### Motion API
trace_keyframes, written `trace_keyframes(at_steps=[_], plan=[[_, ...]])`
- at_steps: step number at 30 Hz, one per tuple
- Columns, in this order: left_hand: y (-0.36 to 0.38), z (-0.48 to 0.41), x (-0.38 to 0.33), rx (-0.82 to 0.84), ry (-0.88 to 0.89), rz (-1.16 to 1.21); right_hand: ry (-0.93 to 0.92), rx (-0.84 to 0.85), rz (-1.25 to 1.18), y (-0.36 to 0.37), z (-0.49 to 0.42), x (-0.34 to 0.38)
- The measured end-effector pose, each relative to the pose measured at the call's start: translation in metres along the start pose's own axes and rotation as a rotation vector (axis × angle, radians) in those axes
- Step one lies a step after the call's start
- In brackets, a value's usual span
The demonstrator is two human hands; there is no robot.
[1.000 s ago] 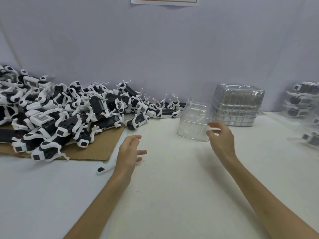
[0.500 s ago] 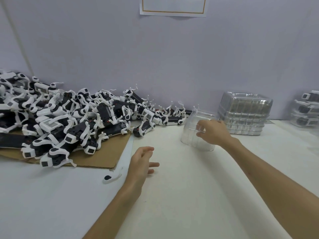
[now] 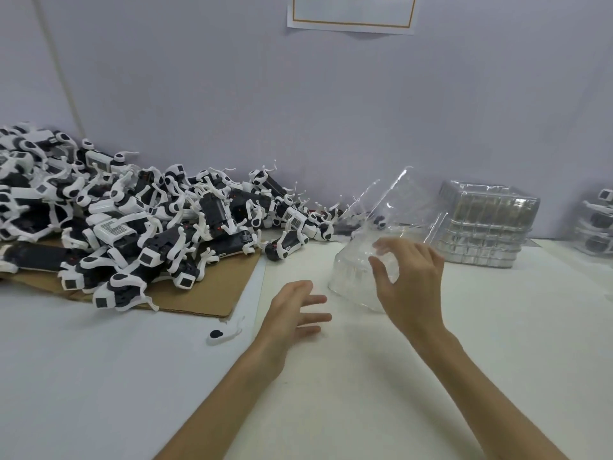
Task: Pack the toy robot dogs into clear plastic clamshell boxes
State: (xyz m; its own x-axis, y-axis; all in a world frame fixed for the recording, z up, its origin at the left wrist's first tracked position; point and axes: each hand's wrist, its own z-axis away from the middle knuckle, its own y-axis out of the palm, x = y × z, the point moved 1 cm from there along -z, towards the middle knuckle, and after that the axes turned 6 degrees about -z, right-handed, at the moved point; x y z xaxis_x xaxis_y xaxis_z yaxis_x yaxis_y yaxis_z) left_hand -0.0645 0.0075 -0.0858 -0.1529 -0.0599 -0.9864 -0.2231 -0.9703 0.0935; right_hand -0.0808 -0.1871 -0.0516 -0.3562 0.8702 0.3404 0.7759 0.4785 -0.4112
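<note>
Grips one tilted clear clamshell box (image 3: 353, 275) in right hand (image 3: 411, 283); spreads empty left hand (image 3: 292, 315) beside box; left of box, one uncountable heap of toy robot dogs (image 3: 132, 227).

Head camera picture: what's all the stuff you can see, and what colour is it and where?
table: one, white, everywhere below
cardboard: one, brown, left on the table
toy robot dogs: big pile, uncountable, black and white, on the cardboard
loose part: one, white and black, before the cardboard
clamshell box: one, clear, tilted, centre
stack of boxes: one, clear, right, at the back
packed boxes: count unclear, clear, far right edge
paper sign: one, white with orange border, on the wall
left hand: open, over the table
right hand: grips the clamshell box
</note>
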Motion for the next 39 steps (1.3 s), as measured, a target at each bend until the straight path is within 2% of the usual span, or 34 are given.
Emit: trace_keyframes(at_steps=[5, 8, 10, 16, 23, 28, 31, 34, 36, 39], plan=[[-0.007, -0.005, -0.006, -0.187, 0.143, 0.126, -0.269, 0.087, -0.015, 0.005, 0.027, 0.025], [-0.015, -0.003, -0.013, -0.305, 0.253, 0.164, -0.267, 0.16, 0.019, 0.008, 0.029, 0.031], [-0.02, 0.0, -0.018, -0.275, 0.288, 0.139, -0.237, 0.218, 0.05, 0.008, 0.029, 0.032], [-0.017, 0.001, -0.013, -0.096, 0.202, 0.017, -0.269, 0.312, 0.08, 0.008, 0.031, 0.027], [-0.023, -0.011, -0.004, -0.155, 0.038, 0.134, -0.311, 0.284, -0.067, 0.012, 0.03, 0.022], [-0.03, -0.016, -0.004, -0.249, 0.073, 0.343, -0.111, 0.201, -0.186, 0.01, 0.026, 0.017], [-0.032, -0.018, -0.003, -0.302, 0.098, 0.385, 0.207, 0.141, -0.47, 0.009, 0.024, 0.006], [-0.032, -0.019, -0.002, -0.328, 0.133, 0.375, 0.559, 0.299, -0.66, 0.016, 0.023, -0.009], [-0.033, -0.019, -0.001, -0.344, 0.148, 0.385, 0.652, 0.461, -0.686, 0.024, 0.023, -0.019], [-0.033, -0.019, -0.002, -0.356, 0.154, 0.387, 0.683, 0.587, -0.692, 0.033, 0.023, -0.031]])
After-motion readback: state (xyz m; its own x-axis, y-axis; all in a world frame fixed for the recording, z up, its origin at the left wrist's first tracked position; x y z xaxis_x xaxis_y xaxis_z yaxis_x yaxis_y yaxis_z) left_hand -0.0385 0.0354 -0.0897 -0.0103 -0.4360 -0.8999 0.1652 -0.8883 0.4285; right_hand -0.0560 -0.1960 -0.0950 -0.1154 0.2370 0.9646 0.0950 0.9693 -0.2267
